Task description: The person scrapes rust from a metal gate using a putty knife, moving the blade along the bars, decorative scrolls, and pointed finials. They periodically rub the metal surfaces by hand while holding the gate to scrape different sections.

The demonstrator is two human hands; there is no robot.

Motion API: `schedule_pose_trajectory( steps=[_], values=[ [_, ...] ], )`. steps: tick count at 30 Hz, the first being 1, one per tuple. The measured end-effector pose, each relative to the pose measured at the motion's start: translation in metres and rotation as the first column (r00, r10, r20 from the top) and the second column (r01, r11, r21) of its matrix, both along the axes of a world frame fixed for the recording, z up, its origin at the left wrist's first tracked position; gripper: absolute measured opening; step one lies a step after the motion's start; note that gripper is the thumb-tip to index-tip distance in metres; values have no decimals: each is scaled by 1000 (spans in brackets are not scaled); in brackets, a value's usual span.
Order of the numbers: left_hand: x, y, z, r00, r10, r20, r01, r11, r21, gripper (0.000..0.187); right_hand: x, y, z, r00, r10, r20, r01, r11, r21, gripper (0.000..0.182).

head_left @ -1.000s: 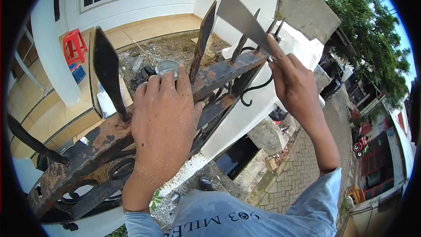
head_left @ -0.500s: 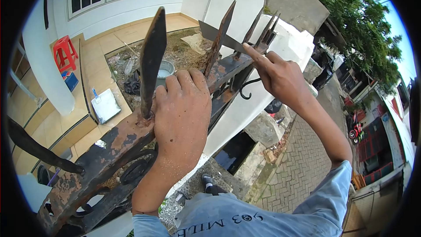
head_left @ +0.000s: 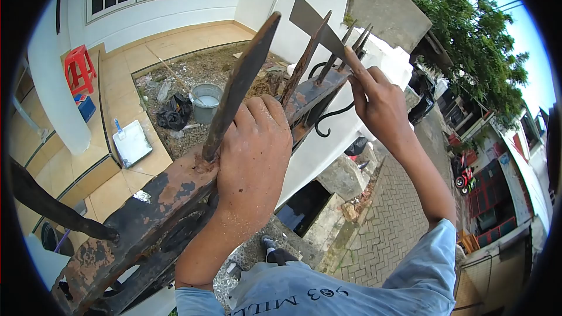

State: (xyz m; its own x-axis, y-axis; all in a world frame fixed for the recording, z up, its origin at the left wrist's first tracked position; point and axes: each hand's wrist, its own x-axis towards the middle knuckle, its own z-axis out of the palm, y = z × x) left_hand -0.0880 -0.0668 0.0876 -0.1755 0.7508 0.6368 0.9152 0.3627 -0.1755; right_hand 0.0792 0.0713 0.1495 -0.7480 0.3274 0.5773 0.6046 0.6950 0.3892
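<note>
My left hand (head_left: 254,158) is wrapped over the top rail of a rusty metal fence (head_left: 161,190), beside a dark pointed spike (head_left: 243,82). Fine dust and flakes cling to its skin. Black paint on the rail is peeling, with reddish-brown patches showing. In my right hand (head_left: 380,102) is a scraper (head_left: 316,26), its index finger stretched along the flat metal blade. The blade points up and left, behind a thinner rusted spike (head_left: 305,58). Its handle is hidden in my fist. Below that hand, a black curled iron scroll (head_left: 324,126) sticks out from the fence.
Behind the fence stand a grey bucket (head_left: 206,111) with whitish liquid, a black plastic bag (head_left: 174,112), a white tray (head_left: 137,143) with a brush and a red stool (head_left: 80,69). A dark drain opening (head_left: 304,206) lies below, beside the paved lane (head_left: 374,222).
The scraper and my right hand have shifted up and right relative to the spikes, with the blade tilted more steeply. My left hand still grips the rail; the whole view has shifted a little.
</note>
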Motion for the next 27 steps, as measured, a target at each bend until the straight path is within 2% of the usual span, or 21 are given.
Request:
schedule_pose_trajectory(
  steps=[4, 5, 7, 8, 11, 12, 14, 15, 16, 17, 20, 22, 23, 25, 27],
  values=[
    [0, 0, 0, 1000, 5, -12, -5, 1000, 4, 41, 1, 2, 0, 998, 31, 51, -31, 1000, 5, 60],
    [0, -1, 0, 1000, 4, -11, -4, 1000, 8, 41, 1, 3, 6, 999, -16, -35, 17, 1000, 12, 60],
    [1, -1, 1, 1000, 4, 12, -4, 1000, -7, 41, 0, -4, -2, 999, 23, 43, -22, 999, -23, 58],
    [0, -1, 2, 1000, 4, 15, -4, 1000, -13, 41, 2, -4, -10, 984, -13, 180, 19, 999, -31, 57],
    [0, -1, 1, 1000, 8, -14, -8, 1000, 15, 40, 3, -2, 6, 999, -5, -36, 6, 1000, 21, 59],
    [-1, 0, -1, 999, -1, -35, 3, 999, 41, 34, 5, 2, 4, 997, 6, -76, -5, 1000, 8, 60],
    [-3, 1, -2, 996, -13, -84, 21, 995, 95, 22, 6, -3, -1, 996, 7, 94, -10, 999, 36, 59],
    [-3, 1, -1, 996, -12, -89, 20, 996, 91, 22, 6, -5, -5, 985, 2, 171, -11, 999, 47, 59],
    [-3, 0, -1, 996, -11, -93, 19, 996, 87, 22, 7, -3, 4, 995, 8, 104, -8, 1000, 3, 60],
    [-3, 0, -1, 996, -12, -93, 20, 996, 83, 23, 8, -2, 9, 998, -64, 12, 64, 998, 16, 61],
    [-1, 0, 0, 1000, -19, 23, 19, 1000, 10, 44, 10, -2, 3, 996, 17, 89, -19, 1000, 22, 61],
    [0, -1, 1, 1000, -14, 27, 14, 1000, -8, 44, 11, -2, 4, 990, 7, 142, -10, 1000, 21, 62],
    [0, -1, 2, 999, -14, 33, 14, 1000, -17, 45, 9, -2, 6, 999, 42, -23, -41, 998, 40, 56],
    [1, -1, 2, 999, -14, 47, 16, 999, -35, 45, 10, -2, 0, 999, 45, 13, -45, 999, 0, 55],
    [0, -1, 3, 999, -8, 46, 10, 999, -38, 46, 10, -2, 4, 996, -3, 84, -2, 998, 61, 61]
  ],
)
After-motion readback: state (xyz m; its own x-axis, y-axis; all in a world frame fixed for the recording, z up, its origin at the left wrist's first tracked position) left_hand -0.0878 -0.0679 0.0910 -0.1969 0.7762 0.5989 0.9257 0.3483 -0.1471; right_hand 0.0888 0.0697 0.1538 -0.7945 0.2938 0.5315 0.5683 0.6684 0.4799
